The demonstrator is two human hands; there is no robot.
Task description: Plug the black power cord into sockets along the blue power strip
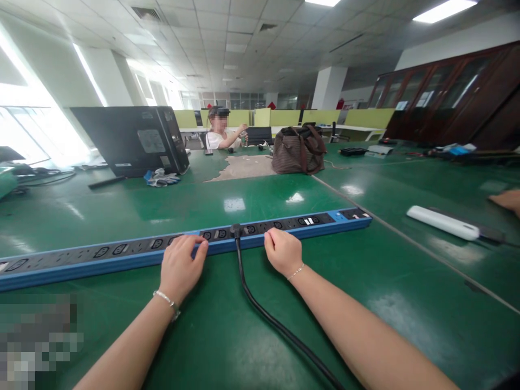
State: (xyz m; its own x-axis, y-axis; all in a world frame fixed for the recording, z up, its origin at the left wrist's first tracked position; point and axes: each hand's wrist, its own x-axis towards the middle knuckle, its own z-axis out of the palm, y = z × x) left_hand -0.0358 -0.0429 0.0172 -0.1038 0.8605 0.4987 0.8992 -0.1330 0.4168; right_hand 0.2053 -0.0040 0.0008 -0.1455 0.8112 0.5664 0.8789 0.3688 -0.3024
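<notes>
A long blue power strip (138, 261) with black sockets lies across the green table, slanting up toward the right. Standing in one of its sockets is a black plug (235, 231), and its thick black cable (260, 309) runs down toward the bottom edge of the view. My left hand (182, 265) rests at the strip's front edge, left of the plug, fingers bent over the top and thumb held apart. To the right of the plug, my right hand (284, 251) is closed in a loose fist against the strip's front edge. No object shows in it.
Behind the strip stand a black computer case (134, 141), grey-blue gloves (161, 177) and a brown bag (298, 151). A white elongated device (442, 222) lies at right, near another person's hand (506, 200). Across the table sits a person (219, 135).
</notes>
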